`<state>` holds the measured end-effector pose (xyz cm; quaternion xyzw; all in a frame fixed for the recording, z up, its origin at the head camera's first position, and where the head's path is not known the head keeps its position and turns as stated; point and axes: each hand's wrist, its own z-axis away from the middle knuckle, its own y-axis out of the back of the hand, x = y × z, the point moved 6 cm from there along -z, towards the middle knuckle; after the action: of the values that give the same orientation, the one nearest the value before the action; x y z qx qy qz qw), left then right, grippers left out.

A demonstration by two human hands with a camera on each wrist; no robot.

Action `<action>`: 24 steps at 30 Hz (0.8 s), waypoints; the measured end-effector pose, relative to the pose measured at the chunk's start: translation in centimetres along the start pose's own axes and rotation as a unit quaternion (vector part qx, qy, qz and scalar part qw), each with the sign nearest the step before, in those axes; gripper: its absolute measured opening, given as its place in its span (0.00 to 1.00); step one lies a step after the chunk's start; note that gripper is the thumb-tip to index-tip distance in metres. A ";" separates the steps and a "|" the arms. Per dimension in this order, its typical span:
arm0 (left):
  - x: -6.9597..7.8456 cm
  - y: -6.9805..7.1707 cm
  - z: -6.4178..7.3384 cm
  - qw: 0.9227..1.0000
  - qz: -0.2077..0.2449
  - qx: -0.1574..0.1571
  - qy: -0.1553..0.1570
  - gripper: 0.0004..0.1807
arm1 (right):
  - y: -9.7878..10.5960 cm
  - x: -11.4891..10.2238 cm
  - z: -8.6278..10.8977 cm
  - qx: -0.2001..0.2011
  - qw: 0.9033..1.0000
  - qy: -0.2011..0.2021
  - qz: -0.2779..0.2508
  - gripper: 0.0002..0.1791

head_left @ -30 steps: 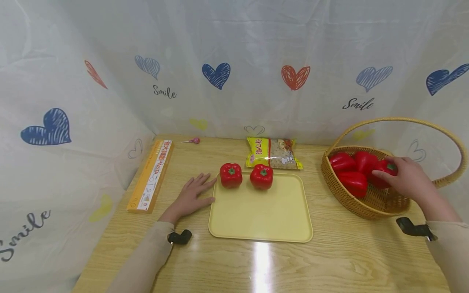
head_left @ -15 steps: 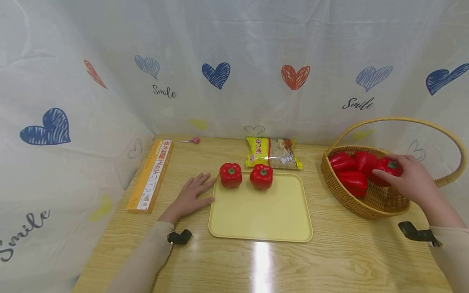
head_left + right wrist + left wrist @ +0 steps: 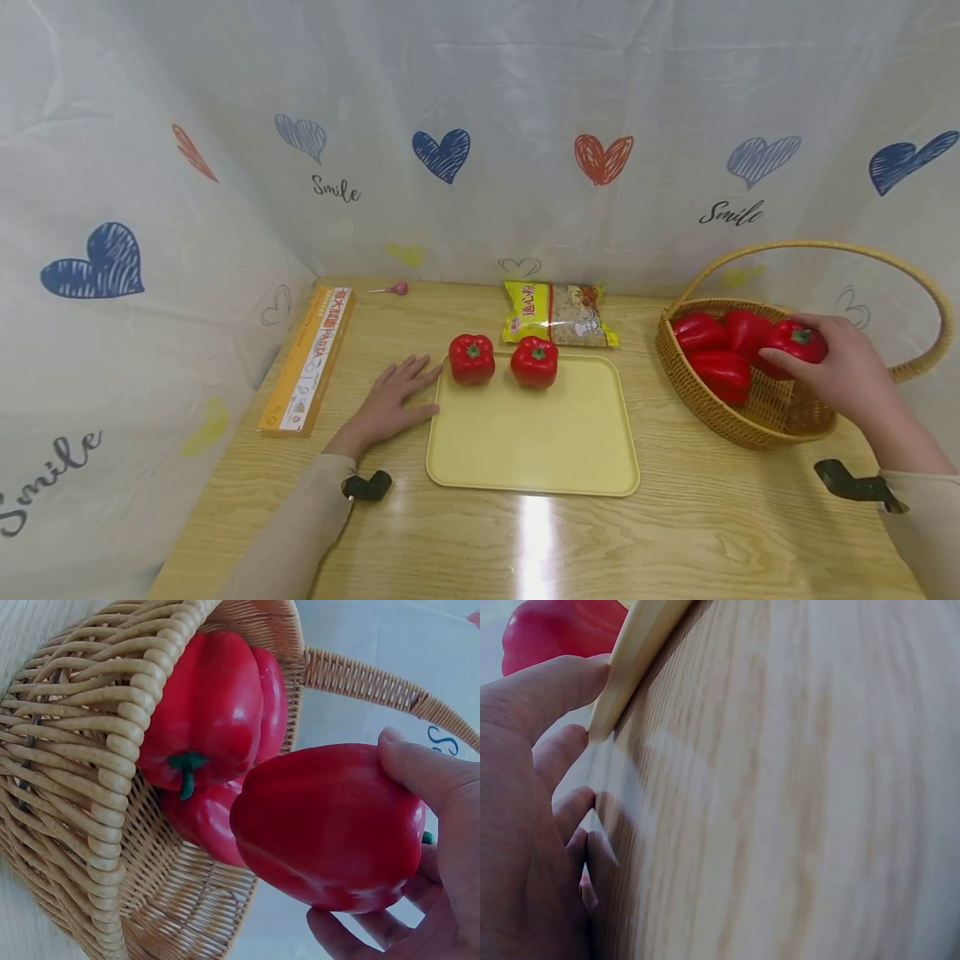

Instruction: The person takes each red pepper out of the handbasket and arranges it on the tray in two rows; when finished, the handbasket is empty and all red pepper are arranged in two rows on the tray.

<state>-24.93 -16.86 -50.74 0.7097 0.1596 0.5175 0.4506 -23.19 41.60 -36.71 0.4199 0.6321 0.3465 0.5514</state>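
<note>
The right hand (image 3: 847,362) holds a shiny red pepper (image 3: 793,343), with the thumb on one side and fingers curled round the other. This pepper is up at the mouth of the basket (image 3: 693,400), over its right part. Three more red peppers (image 3: 722,377) lie inside the basket; I can't tell if the held one touches them. The skin looks very smooth, so it may be a bit slippery. It keeps its round, bumpy shape in the hand, so I think it is stiff, and probably light, maybe a pretend one. It doesn't look easy to break. The best place to hold it is round its fat sides, near the top, as here, and not by the little green stem (image 3: 428,838). The left hand (image 3: 392,403) grips nothing; its fingers are spread, and its thumb touches the edge of the yellow tray (image 3: 536,442), where two red peppers (image 3: 472,367) sit upright.
</note>
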 end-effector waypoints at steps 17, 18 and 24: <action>0.0 0.0 0.1 1.000 0.000 0.003 -0.001 0.39 | 0.2 -1.3 0.5 0.006 1.000 0.010 0.001 0.40; 0.0 0.0 0.1 1.000 0.000 0.003 -0.001 0.39 | 0.2 -1.4 0.5 0.007 1.000 0.011 0.001 0.39; 0.0 0.0 0.1 1.000 -0.001 0.002 -0.001 0.38 | 0.4 -2.1 0.7 0.013 1.000 0.020 -0.006 0.38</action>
<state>-24.89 -16.90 -50.72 0.7108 0.1603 0.5163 0.4499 -22.38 39.81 -35.60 0.4159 0.6499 0.3435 0.5354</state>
